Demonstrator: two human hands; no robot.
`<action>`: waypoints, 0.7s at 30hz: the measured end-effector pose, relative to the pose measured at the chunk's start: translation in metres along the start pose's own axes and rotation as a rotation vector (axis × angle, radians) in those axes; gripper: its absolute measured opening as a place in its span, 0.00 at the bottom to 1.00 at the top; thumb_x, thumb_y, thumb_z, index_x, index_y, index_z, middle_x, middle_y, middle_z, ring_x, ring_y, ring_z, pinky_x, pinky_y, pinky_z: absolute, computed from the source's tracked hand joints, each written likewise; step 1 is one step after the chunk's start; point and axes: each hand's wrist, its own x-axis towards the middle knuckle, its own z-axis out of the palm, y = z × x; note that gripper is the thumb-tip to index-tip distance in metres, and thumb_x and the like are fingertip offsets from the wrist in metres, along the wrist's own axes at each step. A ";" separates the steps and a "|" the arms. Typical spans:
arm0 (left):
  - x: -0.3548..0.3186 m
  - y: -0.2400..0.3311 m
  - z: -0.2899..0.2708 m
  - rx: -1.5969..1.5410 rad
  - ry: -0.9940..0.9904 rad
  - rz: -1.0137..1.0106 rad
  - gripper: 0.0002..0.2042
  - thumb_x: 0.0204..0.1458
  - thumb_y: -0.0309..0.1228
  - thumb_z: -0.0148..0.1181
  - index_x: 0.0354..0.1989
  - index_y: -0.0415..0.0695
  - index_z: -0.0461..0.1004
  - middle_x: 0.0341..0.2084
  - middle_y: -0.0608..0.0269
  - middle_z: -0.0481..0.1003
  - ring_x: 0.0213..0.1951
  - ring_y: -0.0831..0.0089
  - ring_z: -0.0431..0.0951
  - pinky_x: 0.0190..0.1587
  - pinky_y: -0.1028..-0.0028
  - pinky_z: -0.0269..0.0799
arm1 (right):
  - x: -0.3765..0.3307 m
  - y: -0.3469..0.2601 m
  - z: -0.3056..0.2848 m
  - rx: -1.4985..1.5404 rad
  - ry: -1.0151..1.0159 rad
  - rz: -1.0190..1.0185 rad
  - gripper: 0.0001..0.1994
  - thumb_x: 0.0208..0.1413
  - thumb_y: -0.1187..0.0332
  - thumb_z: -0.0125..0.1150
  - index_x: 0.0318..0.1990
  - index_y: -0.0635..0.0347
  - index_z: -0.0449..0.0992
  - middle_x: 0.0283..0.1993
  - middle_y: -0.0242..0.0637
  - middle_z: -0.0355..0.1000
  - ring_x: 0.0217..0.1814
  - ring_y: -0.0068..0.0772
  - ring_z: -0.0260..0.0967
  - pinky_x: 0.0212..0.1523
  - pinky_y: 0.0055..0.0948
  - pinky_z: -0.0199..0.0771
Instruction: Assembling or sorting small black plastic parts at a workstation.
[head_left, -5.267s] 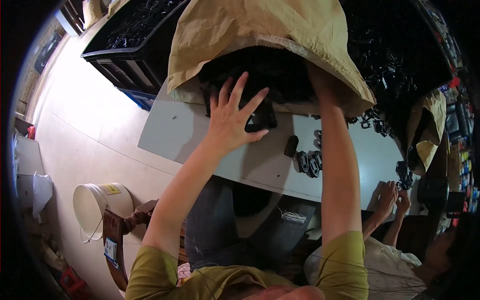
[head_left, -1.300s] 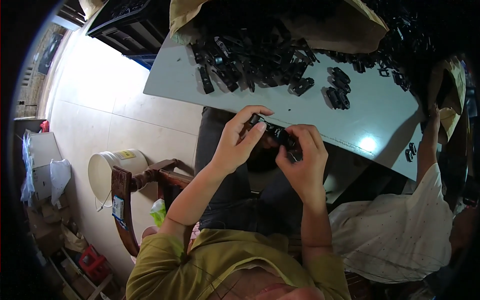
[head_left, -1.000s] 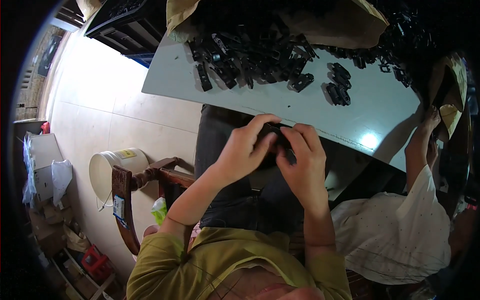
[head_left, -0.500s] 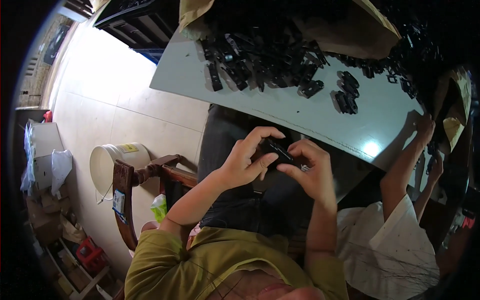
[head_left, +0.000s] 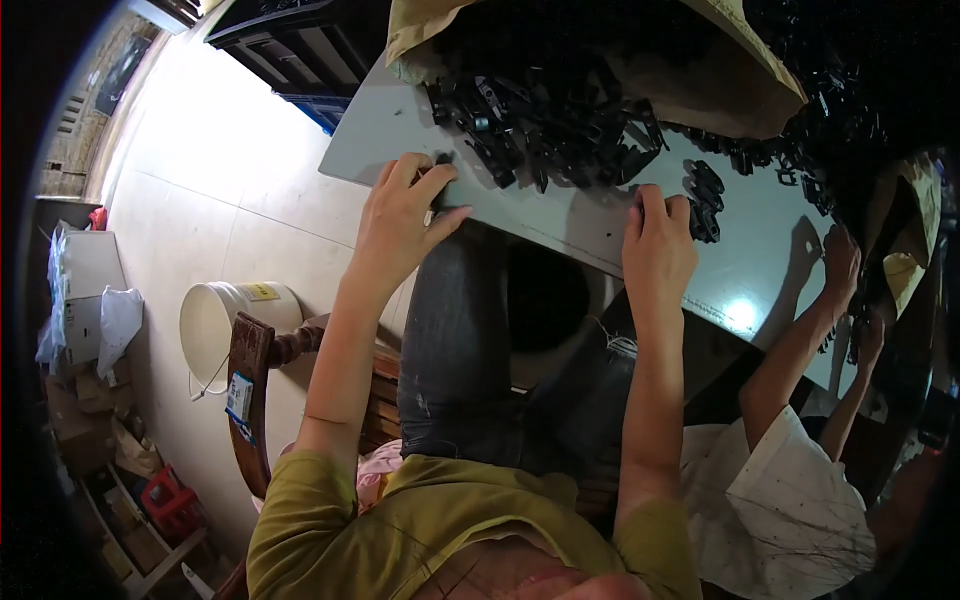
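At the table's near left edge, my left hand point(head_left: 400, 215) has its fingers and thumb around a small dark black part point(head_left: 440, 180), partly covered by the fingers. My right hand point(head_left: 660, 245) is farther right over the table edge, fingers bent and tips brought together on the tabletop. What those tips hold, if anything, is hidden. Between and beyond the hands lies a heap of black clip-like parts point(head_left: 560, 135). A small group of similar black parts point(head_left: 706, 200) rests just right of my right hand.
An open brown paper bag point(head_left: 750, 95) stands behind the heap. To the right, another person's hand point(head_left: 842, 262) is over the table point(head_left: 570, 215) beside a second paper bag point(head_left: 895, 230). A dark crate point(head_left: 290, 55) stands back left. A white bucket point(head_left: 215, 330) and wooden chair point(head_left: 250, 400) are left.
My hands were together over my lap with a black part between them. They have moved apart and forward to the table, left hand to the left, right hand to the right.
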 end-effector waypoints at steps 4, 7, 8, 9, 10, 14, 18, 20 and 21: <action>-0.010 -0.003 0.009 -0.089 0.122 -0.082 0.17 0.45 0.22 0.63 0.45 0.45 0.72 0.42 0.55 0.68 0.43 0.57 0.71 0.44 0.66 0.70 | -0.009 0.015 -0.002 0.123 0.123 -0.003 0.12 0.51 0.69 0.59 0.44 0.59 0.70 0.39 0.43 0.67 0.33 0.47 0.70 0.31 0.37 0.72; -0.017 -0.002 0.011 -0.275 0.207 -0.190 0.16 0.43 0.20 0.63 0.43 0.43 0.73 0.43 0.54 0.69 0.41 0.58 0.73 0.44 0.69 0.70 | -0.018 0.026 -0.005 0.105 0.137 -0.015 0.11 0.48 0.74 0.59 0.40 0.63 0.71 0.39 0.43 0.67 0.32 0.43 0.70 0.32 0.34 0.72; -0.020 0.000 0.012 -0.326 0.208 -0.204 0.15 0.43 0.19 0.63 0.41 0.42 0.74 0.43 0.54 0.70 0.39 0.60 0.74 0.43 0.70 0.71 | -0.021 0.025 -0.012 0.324 0.072 -0.030 0.11 0.46 0.76 0.59 0.39 0.64 0.72 0.39 0.42 0.67 0.33 0.40 0.70 0.33 0.32 0.72; -0.022 0.007 0.013 -0.332 0.206 -0.201 0.15 0.43 0.19 0.63 0.41 0.42 0.74 0.43 0.54 0.70 0.39 0.60 0.74 0.43 0.70 0.71 | -0.023 0.021 -0.021 0.543 0.006 -0.045 0.11 0.44 0.78 0.59 0.38 0.65 0.73 0.39 0.41 0.67 0.33 0.36 0.70 0.34 0.30 0.71; -0.022 0.023 0.009 -0.324 0.119 -0.137 0.15 0.42 0.17 0.63 0.41 0.41 0.74 0.43 0.55 0.71 0.41 0.63 0.75 0.42 0.71 0.72 | -0.028 0.012 -0.030 0.543 0.005 -0.044 0.11 0.44 0.78 0.59 0.38 0.65 0.73 0.39 0.41 0.67 0.33 0.36 0.70 0.34 0.30 0.71; -0.027 0.063 0.011 -0.618 -0.163 -0.204 0.14 0.43 0.14 0.62 0.40 0.38 0.75 0.40 0.56 0.74 0.41 0.70 0.77 0.38 0.76 0.73 | -0.044 -0.025 -0.045 0.662 -0.058 -0.320 0.17 0.38 0.81 0.61 0.40 0.63 0.74 0.39 0.39 0.67 0.33 0.33 0.69 0.32 0.24 0.69; -0.029 0.067 0.026 -0.839 -0.139 -0.218 0.13 0.45 0.15 0.61 0.41 0.37 0.75 0.38 0.59 0.76 0.39 0.76 0.77 0.38 0.80 0.73 | -0.048 -0.030 -0.045 0.645 -0.063 -0.373 0.17 0.38 0.82 0.61 0.41 0.63 0.74 0.40 0.39 0.66 0.34 0.37 0.68 0.31 0.26 0.69; -0.028 0.067 0.026 -1.005 -0.175 -0.255 0.14 0.46 0.15 0.61 0.43 0.36 0.75 0.37 0.60 0.76 0.38 0.79 0.77 0.39 0.80 0.74 | -0.050 -0.028 -0.051 0.651 -0.113 -0.339 0.17 0.38 0.82 0.61 0.41 0.63 0.74 0.40 0.39 0.66 0.35 0.37 0.68 0.32 0.27 0.69; -0.027 0.068 0.024 -1.005 -0.176 -0.256 0.14 0.46 0.15 0.61 0.43 0.36 0.75 0.37 0.60 0.76 0.38 0.79 0.77 0.39 0.80 0.74 | -0.051 -0.028 -0.053 0.657 -0.162 -0.306 0.17 0.38 0.82 0.61 0.41 0.63 0.74 0.41 0.39 0.66 0.36 0.37 0.68 0.33 0.28 0.70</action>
